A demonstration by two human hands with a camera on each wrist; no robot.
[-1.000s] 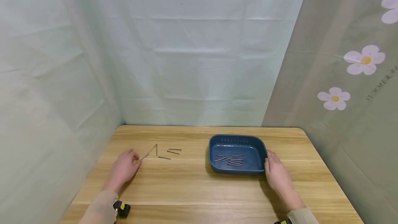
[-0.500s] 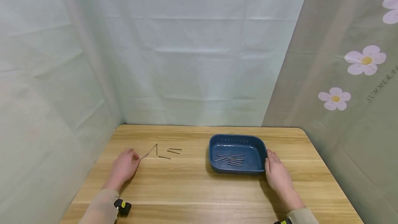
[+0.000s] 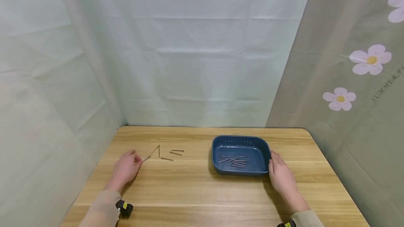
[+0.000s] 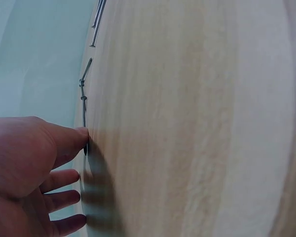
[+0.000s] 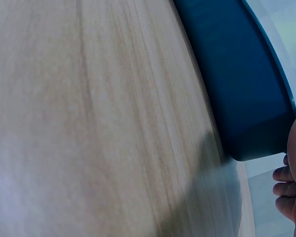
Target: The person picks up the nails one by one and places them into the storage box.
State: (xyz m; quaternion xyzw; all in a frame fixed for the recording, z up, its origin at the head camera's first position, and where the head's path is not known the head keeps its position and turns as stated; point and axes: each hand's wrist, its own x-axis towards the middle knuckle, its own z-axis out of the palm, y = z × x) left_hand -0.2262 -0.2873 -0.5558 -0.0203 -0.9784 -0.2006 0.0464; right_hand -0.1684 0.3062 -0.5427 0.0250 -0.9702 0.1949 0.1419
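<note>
- Head view: left hand [image 3: 125, 169] pinching one nail's [image 3: 146, 158] near end, loose nails [image 3: 172, 153] just right on tabletop [image 3: 189, 188].
- Right hand [image 3: 280, 176] laid flat against blue tray [image 3: 266, 148], likely steadying it; more nails inside.

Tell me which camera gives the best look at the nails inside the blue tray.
The head view: it looks down into the blue tray, showing the nails lying loosely on its floor. The right wrist view catches only the tray's outer wall, no nails. The left wrist view misses the tray, showing only loose nails on the table.

Left hand [image 3: 125, 169] low, fingertips pinched, right hand [image 3: 281, 175] flat, fingers relaxed, sleeved forearms
</note>
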